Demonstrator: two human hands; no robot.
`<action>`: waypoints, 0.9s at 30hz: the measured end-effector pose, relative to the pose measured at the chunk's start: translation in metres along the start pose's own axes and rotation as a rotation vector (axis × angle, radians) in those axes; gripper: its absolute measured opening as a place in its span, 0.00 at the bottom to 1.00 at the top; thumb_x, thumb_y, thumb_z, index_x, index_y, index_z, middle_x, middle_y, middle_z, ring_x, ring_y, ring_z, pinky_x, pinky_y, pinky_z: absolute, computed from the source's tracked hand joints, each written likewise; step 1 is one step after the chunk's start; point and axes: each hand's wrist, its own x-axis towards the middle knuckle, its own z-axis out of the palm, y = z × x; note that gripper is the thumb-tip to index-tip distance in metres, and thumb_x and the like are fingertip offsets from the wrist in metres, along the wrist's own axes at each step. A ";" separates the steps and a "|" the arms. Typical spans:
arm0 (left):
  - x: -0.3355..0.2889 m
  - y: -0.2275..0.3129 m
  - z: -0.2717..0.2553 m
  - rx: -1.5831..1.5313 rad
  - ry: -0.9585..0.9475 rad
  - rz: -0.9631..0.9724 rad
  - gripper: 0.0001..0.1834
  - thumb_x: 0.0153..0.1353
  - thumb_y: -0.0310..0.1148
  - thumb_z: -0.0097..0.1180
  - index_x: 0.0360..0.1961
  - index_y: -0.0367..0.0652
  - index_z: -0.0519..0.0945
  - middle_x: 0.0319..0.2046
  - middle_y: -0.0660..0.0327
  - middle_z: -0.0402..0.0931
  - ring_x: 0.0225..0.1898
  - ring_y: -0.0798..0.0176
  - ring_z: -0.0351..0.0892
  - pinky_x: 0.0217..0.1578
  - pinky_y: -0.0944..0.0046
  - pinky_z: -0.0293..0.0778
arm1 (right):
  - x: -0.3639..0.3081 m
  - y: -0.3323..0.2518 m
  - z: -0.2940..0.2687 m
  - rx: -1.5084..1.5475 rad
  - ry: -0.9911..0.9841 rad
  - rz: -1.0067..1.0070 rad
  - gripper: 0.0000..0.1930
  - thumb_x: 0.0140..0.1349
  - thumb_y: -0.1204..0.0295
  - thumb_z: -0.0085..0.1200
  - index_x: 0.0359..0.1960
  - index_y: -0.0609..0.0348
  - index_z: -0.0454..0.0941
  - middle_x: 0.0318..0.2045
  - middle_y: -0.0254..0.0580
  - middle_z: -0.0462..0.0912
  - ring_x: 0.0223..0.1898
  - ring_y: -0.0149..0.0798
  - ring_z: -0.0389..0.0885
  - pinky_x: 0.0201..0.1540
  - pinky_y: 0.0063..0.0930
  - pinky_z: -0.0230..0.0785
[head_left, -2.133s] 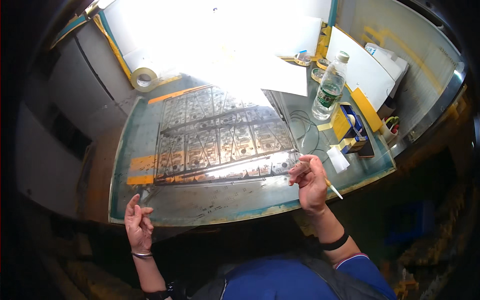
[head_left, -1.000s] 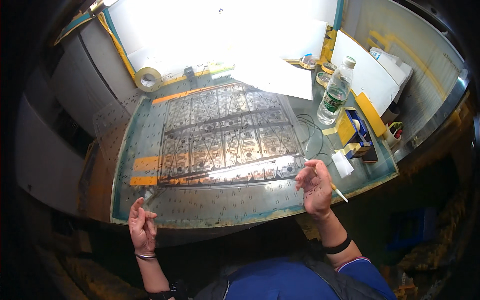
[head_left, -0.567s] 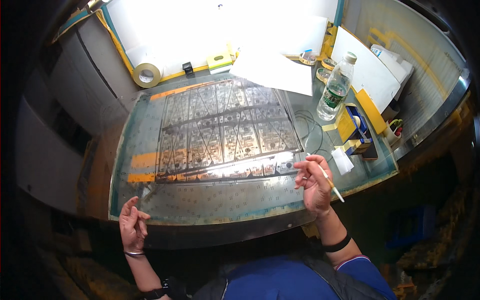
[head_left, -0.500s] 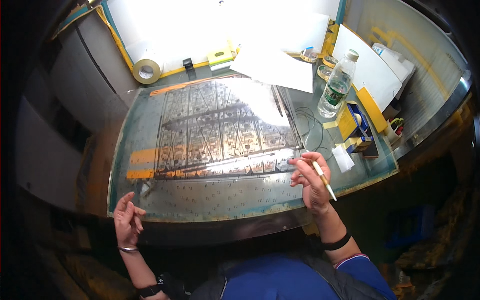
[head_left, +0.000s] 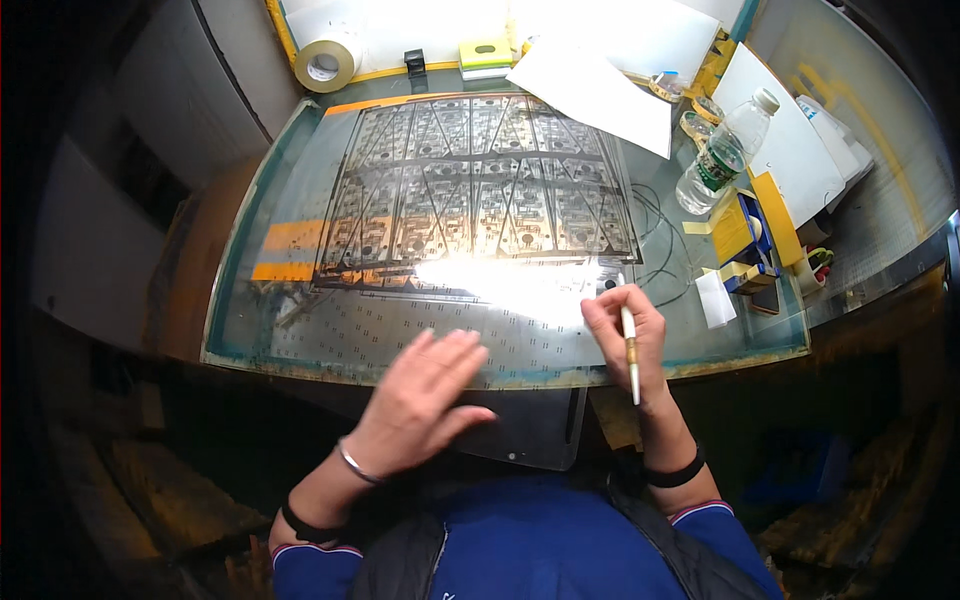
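My left hand is stretched out flat over the near edge of the glass-topped table, fingers extended and thumb apart, holding nothing. My right hand is closed on a slim white pen with a gold-coloured middle, near the front right of the table. The pen's lower end points back toward me; its upper end is partly lost in glare. Beyond both hands lies a transparent film printed with dark circuit-like patterns in rows. Strong reflected light hides part of its near edge.
Orange strips show at the film's left. A white sheet lies at the back, near a tape roll. On the right stand a plastic bottle and a blue-and-yellow tape dispenser, beside a thin dark cable.
My left hand has moved right and inward, its fingers now stretched out. My right hand has turned with the pen, which now stands more upright in view. The view has shifted.
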 end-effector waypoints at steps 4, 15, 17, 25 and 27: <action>0.004 0.006 0.025 0.059 -0.037 0.014 0.33 0.58 0.44 0.62 0.61 0.39 0.71 0.64 0.50 0.66 0.67 0.49 0.63 0.67 0.47 0.55 | 0.002 0.002 -0.008 0.221 -0.008 0.046 0.19 0.74 0.58 0.43 0.44 0.62 0.77 0.22 0.29 0.72 0.22 0.20 0.64 0.24 0.15 0.59; 0.017 -0.008 0.026 0.027 0.090 -0.019 0.22 0.60 0.40 0.61 0.53 0.42 0.79 0.57 0.53 0.74 0.61 0.52 0.71 0.64 0.50 0.62 | 0.004 -0.005 -0.003 0.040 -0.389 -0.056 0.07 0.59 0.77 0.57 0.37 0.64 0.83 0.28 0.40 0.84 0.29 0.26 0.81 0.33 0.20 0.72; 0.018 -0.010 0.027 0.018 0.099 -0.028 0.22 0.59 0.39 0.62 0.53 0.43 0.79 0.57 0.53 0.74 0.61 0.52 0.71 0.63 0.49 0.63 | 0.005 -0.007 -0.004 -0.026 -0.398 -0.058 0.06 0.58 0.76 0.58 0.35 0.63 0.83 0.26 0.38 0.84 0.28 0.24 0.80 0.32 0.19 0.72; 0.020 -0.011 0.028 0.003 0.102 -0.047 0.21 0.58 0.38 0.62 0.53 0.44 0.80 0.58 0.54 0.74 0.62 0.51 0.71 0.63 0.48 0.63 | 0.007 -0.006 0.001 -0.152 -0.309 -0.086 0.06 0.56 0.73 0.63 0.32 0.62 0.83 0.22 0.37 0.83 0.24 0.23 0.79 0.27 0.20 0.70; 0.020 -0.011 0.027 0.002 0.104 -0.049 0.21 0.59 0.38 0.62 0.53 0.44 0.80 0.58 0.54 0.74 0.62 0.52 0.71 0.63 0.49 0.63 | 0.007 -0.004 0.002 -0.161 -0.310 -0.117 0.06 0.56 0.72 0.63 0.32 0.62 0.83 0.22 0.37 0.83 0.24 0.24 0.79 0.27 0.20 0.70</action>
